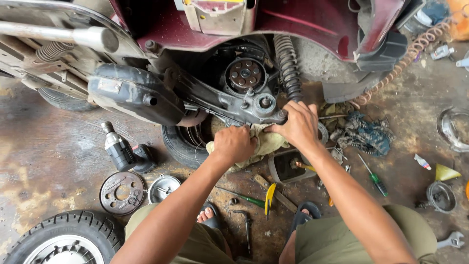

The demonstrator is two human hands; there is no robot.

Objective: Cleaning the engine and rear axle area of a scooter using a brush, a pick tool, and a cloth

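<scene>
Left hand (pixel 234 143): closing into a fist on the yellowish rag (pixel 266 143), pressing it under the engine casing (pixel 246 105).
Right hand (pixel 297 124): gripping the casing's lower edge, fingers curling over it, touching the rag.
Rag: bunching between both hands, above the small tray (pixel 286 168).
Nearby: lying on the floor, green screwdriver (pixel 373 177), brake drum (pixel 122 192).

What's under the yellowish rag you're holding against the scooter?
The crumpled yellowish cloth rag covers the grey metal engine casing's lower edge; below it a dark rectangular tray shows. The left hand hides the rest.
</scene>
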